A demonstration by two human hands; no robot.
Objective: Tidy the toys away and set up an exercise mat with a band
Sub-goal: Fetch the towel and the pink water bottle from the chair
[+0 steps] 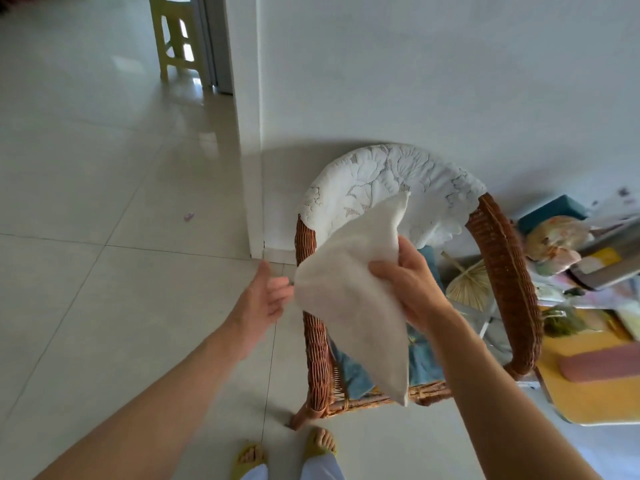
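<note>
One tiled floor (104, 271), pale and glossy, filling nine o'clock to six; white wall (450, 81) from twelve to three. Wicker chair (502, 271) at centre against that wall, white lace cover (381, 174) draped over its back, blue cushion (422, 368) on the seat. At four o'clock, yellow mat (588, 396) with a pink oblong pad (599, 365) lying on it; above, a blurred clutter of items. Green stool (176, 36) at eleven o'clock. White cloth (349, 296) hanging in front of the chair, gripped by right hand (412, 285), fingers curled round its edge. Left hand (263, 296) just beside the cloth, fingers spread loose, holding nothing. Small pink scrap (189, 216) at nine o'clock.
</note>
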